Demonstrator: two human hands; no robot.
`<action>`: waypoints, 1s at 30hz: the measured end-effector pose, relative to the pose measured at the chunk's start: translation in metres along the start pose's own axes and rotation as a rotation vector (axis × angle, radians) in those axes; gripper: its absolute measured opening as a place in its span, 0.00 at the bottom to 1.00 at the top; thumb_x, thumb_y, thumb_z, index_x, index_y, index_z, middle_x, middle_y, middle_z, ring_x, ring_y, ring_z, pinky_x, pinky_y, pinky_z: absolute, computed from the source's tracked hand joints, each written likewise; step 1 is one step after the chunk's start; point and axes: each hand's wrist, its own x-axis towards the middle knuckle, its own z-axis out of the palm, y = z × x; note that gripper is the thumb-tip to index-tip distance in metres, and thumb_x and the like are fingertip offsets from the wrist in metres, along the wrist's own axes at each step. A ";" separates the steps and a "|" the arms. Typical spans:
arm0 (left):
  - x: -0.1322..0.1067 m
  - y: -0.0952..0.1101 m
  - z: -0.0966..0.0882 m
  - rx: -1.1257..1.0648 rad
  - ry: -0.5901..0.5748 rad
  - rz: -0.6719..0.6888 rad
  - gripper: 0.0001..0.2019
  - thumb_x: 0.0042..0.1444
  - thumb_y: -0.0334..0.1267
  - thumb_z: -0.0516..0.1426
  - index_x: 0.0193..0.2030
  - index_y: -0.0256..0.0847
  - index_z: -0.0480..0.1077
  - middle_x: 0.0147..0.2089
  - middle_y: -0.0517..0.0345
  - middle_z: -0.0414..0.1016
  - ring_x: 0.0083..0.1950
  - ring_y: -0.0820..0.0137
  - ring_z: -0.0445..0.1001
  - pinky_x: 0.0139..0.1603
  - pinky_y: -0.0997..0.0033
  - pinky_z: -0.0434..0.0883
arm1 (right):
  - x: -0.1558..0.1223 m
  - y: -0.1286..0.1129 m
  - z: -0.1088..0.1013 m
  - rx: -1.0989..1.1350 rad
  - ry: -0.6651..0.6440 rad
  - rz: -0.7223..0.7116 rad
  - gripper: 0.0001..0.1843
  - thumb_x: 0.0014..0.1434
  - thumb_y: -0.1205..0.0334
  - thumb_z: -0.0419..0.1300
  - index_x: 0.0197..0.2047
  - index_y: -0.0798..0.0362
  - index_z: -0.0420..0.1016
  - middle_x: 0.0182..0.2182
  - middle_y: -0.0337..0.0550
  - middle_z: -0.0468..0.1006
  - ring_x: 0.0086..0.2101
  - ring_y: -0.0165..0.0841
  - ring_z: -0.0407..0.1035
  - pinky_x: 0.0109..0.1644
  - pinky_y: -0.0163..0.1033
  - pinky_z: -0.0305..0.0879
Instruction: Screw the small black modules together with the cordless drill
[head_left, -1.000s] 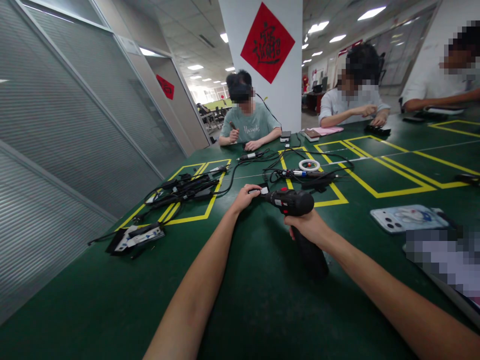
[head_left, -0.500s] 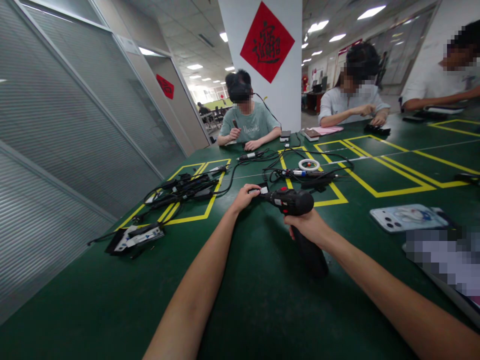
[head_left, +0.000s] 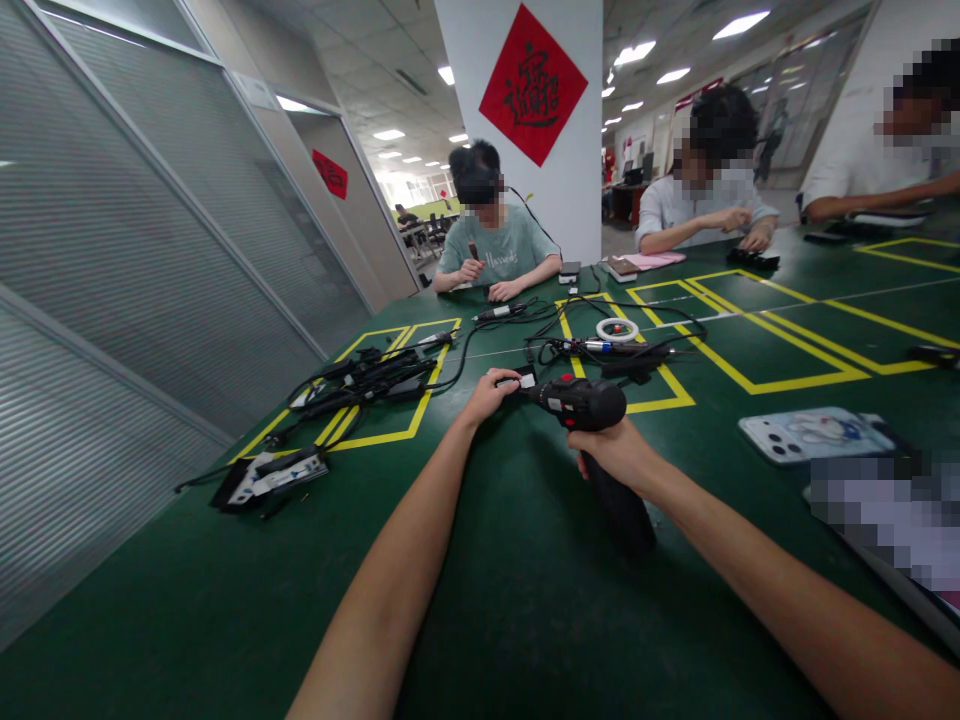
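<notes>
My right hand [head_left: 611,448] is wrapped around the handle of a black cordless drill [head_left: 577,402] with red buttons. The drill lies roughly level, its nose pointing left. At its tip is a small black part with a white label [head_left: 527,381], resting on the green table [head_left: 480,570]. My left hand [head_left: 491,395] pinches that part from the left, its fingers close to the drill's nose. Whether the bit touches the part is hidden by the nose and the fingers.
Tangled black cables and devices [head_left: 367,385] lie on the left, with a black-and-white bundle [head_left: 274,475] nearer. Beyond my hands are pen-like tools [head_left: 600,347] and a white ring [head_left: 617,330]. A phone [head_left: 814,436] lies right. Several people sit across the table, one holding a tool [head_left: 473,250].
My hands, the drill and the small part stay in nearly the same place. Across the table, the person's tool has tilted slightly.
</notes>
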 end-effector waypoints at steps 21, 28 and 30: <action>0.000 -0.002 0.000 -0.002 -0.005 0.008 0.13 0.52 0.41 0.56 0.42 0.44 0.75 0.46 0.55 0.73 0.52 0.63 0.68 0.59 0.60 0.61 | 0.002 0.002 0.000 0.004 -0.004 -0.005 0.03 0.45 0.65 0.57 0.23 0.54 0.67 0.12 0.37 0.68 0.15 0.30 0.64 0.20 0.34 0.61; 0.001 -0.006 0.000 -0.005 -0.004 0.020 0.13 0.52 0.42 0.56 0.42 0.43 0.75 0.46 0.55 0.73 0.51 0.63 0.68 0.59 0.61 0.61 | 0.001 0.002 0.000 0.004 0.000 -0.010 0.03 0.45 0.65 0.57 0.23 0.55 0.68 0.12 0.37 0.69 0.15 0.30 0.65 0.20 0.34 0.61; 0.002 -0.007 0.001 -0.005 -0.004 0.024 0.13 0.52 0.42 0.56 0.42 0.43 0.75 0.46 0.55 0.73 0.51 0.63 0.68 0.59 0.60 0.61 | 0.001 0.002 0.000 0.002 0.000 -0.012 0.02 0.45 0.65 0.57 0.24 0.55 0.68 0.12 0.37 0.69 0.15 0.30 0.64 0.20 0.33 0.61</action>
